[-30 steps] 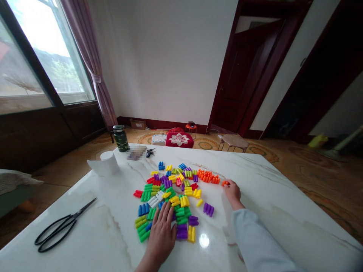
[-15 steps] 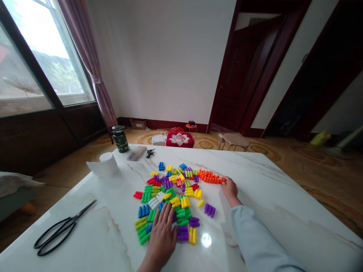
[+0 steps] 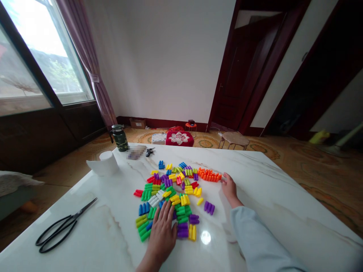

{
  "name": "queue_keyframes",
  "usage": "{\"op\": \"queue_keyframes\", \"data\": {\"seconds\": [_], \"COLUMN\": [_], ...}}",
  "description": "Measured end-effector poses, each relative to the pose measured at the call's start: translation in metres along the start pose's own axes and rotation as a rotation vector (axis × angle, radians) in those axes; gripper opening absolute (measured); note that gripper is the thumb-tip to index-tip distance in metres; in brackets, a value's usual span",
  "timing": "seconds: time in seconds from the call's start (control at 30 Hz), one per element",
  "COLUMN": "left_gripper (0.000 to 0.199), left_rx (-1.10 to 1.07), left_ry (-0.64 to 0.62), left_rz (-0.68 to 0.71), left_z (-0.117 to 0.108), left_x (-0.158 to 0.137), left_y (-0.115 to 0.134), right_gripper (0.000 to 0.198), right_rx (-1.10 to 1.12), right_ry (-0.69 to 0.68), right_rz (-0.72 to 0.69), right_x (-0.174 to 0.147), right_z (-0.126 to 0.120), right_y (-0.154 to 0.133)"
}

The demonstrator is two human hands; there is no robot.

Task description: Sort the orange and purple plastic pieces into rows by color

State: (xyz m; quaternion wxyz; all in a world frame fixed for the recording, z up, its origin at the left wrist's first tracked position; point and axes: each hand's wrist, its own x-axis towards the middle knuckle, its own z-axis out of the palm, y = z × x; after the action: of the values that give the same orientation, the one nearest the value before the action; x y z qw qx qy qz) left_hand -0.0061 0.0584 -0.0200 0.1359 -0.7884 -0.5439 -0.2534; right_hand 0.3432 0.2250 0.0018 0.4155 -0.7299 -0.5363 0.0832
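My left hand [image 3: 162,231] lies flat, fingers stretched out, over the near part of a spread of coloured plastic bullet-shaped blocks. Green blocks [image 3: 183,213] and purple blocks [image 3: 183,230] lie beside its fingers and thumb. At the far right of the spread, my right hand [image 3: 229,187] rests by the end of a row of orange blocks [image 3: 209,175]. Its thumb and index fingertip are slightly apart, close to the last orange block, and I see nothing between them. A purple group [image 3: 209,207] and a single yellow block [image 3: 200,201] lie between the hands.
Black-handled scissors [image 3: 64,226] lie on the left of the white marbled table [image 3: 107,234]. Farther back stand a white paper roll [image 3: 106,164] and a dark green bottle [image 3: 120,139]. A small black tool [image 3: 150,152] lies near the far edge. Stools [image 3: 234,139] stand beyond the table.
The right end of the orange row sits slightly farther left, and my right fingertips have come off it a little. My left hand stays in place on the blocks.
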Motion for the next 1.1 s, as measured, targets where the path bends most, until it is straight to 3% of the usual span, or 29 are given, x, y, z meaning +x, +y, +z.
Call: {"op": "queue_keyframes", "data": {"seconds": [0.13, 0.3, 0.4, 0.53, 0.73, 0.93, 1.1], "left_gripper": [0.056, 0.054, 0.054, 0.053, 0.052, 0.052, 0.052], "left_rx": [-0.010, -0.035, -0.041, -0.038, -0.012, -0.003, -0.015], "left_ry": [-0.029, -0.023, -0.010, -0.002, 0.016, 0.011, 0.014], "left_rz": [-0.011, -0.013, -0.012, -0.001, -0.002, 0.004, 0.004], "left_z": [0.000, 0.002, 0.003, 0.005, 0.007, 0.008, 0.009], "left_x": [0.001, 0.001, 0.000, 0.000, 0.000, 0.000, 0.000], "left_y": [0.000, 0.001, 0.000, -0.001, -0.002, -0.003, -0.003], "right_gripper": [0.042, 0.032, 0.035, 0.041, 0.036, 0.034, 0.025], "right_rx": [0.037, 0.129, 0.032, -0.107, -0.116, -0.074, -0.016], "right_ry": [0.010, -0.184, -0.290, -0.391, -0.268, -0.148, -0.153], "right_rz": [0.005, -0.172, -0.284, -0.319, -0.419, -0.418, -0.513], "right_x": [-0.036, -0.097, -0.120, -0.130, -0.136, -0.139, -0.140], "right_z": [-0.009, -0.026, -0.036, -0.040, -0.030, -0.023, -0.028], "right_y": [-0.002, -0.013, -0.027, -0.040, -0.029, -0.017, -0.021]}}
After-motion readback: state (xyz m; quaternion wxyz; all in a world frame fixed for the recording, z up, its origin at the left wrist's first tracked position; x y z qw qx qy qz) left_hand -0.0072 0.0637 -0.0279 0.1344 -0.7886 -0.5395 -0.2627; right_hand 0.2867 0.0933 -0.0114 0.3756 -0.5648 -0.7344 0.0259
